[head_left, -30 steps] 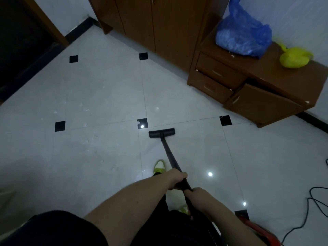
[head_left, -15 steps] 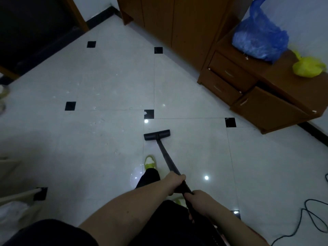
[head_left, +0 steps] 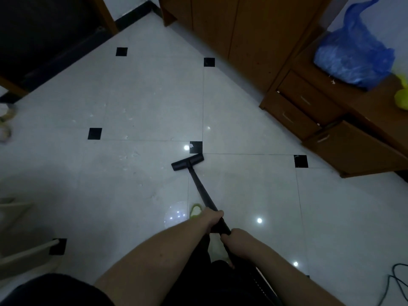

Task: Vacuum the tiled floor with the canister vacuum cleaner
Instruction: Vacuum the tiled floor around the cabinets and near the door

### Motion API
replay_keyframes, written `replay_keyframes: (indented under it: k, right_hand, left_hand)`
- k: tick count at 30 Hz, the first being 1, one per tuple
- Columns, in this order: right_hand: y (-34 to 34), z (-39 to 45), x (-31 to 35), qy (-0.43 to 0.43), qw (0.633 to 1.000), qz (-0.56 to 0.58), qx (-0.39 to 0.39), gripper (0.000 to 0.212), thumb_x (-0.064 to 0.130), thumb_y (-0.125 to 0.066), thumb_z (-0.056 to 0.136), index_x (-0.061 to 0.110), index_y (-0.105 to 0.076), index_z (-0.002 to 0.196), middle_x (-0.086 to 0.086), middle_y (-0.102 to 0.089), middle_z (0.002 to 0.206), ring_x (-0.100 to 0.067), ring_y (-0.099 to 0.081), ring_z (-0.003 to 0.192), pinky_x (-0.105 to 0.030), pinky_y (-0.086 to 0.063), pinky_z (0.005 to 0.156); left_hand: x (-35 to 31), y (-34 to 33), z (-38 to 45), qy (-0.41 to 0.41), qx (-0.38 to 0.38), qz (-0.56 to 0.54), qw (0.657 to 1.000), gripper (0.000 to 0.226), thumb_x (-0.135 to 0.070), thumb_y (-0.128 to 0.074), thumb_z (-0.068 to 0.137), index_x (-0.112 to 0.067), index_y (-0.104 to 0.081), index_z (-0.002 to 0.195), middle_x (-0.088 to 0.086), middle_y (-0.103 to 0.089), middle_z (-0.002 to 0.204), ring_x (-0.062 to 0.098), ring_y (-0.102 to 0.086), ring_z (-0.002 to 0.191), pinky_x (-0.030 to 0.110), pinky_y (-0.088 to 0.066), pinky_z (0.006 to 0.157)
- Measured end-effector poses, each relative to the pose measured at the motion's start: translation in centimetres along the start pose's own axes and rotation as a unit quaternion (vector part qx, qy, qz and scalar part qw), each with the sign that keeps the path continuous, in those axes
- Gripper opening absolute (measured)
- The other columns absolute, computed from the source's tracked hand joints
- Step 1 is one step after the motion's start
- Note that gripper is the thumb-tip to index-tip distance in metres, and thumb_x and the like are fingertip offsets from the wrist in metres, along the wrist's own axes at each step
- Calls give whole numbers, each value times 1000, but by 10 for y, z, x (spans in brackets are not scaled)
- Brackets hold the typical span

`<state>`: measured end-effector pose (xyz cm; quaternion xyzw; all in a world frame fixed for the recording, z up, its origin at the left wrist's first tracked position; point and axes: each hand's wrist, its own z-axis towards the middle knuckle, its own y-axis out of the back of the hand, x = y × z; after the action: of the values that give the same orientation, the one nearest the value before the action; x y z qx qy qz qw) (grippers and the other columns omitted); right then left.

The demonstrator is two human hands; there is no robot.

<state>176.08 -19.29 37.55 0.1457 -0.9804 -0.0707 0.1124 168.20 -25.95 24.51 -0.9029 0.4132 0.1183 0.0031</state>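
Note:
A black vacuum wand (head_left: 199, 186) slants from my hands down to its flat black floor head (head_left: 187, 162), which rests on the white tiled floor (head_left: 143, 102) just below a small black inset tile (head_left: 196, 147). My left hand (head_left: 212, 218) grips the wand higher up the tube. My right hand (head_left: 237, 240) grips it just behind, nearer my body. Pale crumbs and scraps (head_left: 127, 156) lie scattered on the tiles left of the head. The canister itself is out of view.
A wooden wardrobe (head_left: 231, 29) and a low drawer cabinet (head_left: 320, 120) stand at the right, with a blue plastic bag (head_left: 355, 56) and a yellow bag (head_left: 401, 100) on top. A dark doorway (head_left: 44, 34) is upper left. A black cord (head_left: 395, 283) lies lower right. My green slipper (head_left: 195, 210) shows by the wand.
The view has swung left and the floor head has slid leftward, tilting and stopping right under the black inset tile. Both hands keep their grip on the wand.

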Motion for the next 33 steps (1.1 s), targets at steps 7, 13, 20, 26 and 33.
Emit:
replay_keyframes:
  k: [7,13,20,26,33]
  right_hand:
    - [8,16,29,-21,997,76,13,28,22,-39,96,-1,-56,96,-11,-59,68,-20,-57,52,-25,-48,48]
    - [-3,9,-7,0,999,33,-10,29,26,-41,97,16,-47,71,-1,-56,64,-12,-55,50,-20,-44,46]
    - [-32,-20,-76,26,994,104,-34,25,25,-42,95,9,-51,77,-7,-58,70,-17,-59,52,-20,-41,50]
    - [-41,-42,-135,16,992,123,22,27,20,-37,99,-2,-50,93,-14,-63,61,-24,-60,48,-23,-49,50]
    - [-72,-71,-204,-4,990,132,50,34,21,-38,96,-8,-55,93,-15,-63,55,-26,-59,43,-24,-49,49]
  left_hand:
    - [-30,24,12,37,24,-15,999,47,-19,-56,90,5,-46,129,20,-60,112,31,-63,92,35,-57,61]
    - [-12,0,3,20,13,22,999,49,-18,-57,89,5,-43,130,20,-57,115,31,-61,100,38,-57,78]
    - [31,-47,-32,-50,5,123,991,56,-31,-56,89,0,-45,134,13,-58,122,23,-58,97,30,-53,78]
    - [67,-97,-63,2,22,131,991,48,-26,-53,91,5,-45,127,14,-55,114,26,-59,95,32,-56,71]
    - [128,-147,-101,40,46,92,994,36,-20,-51,92,7,-46,116,19,-60,111,31,-66,96,36,-58,81]
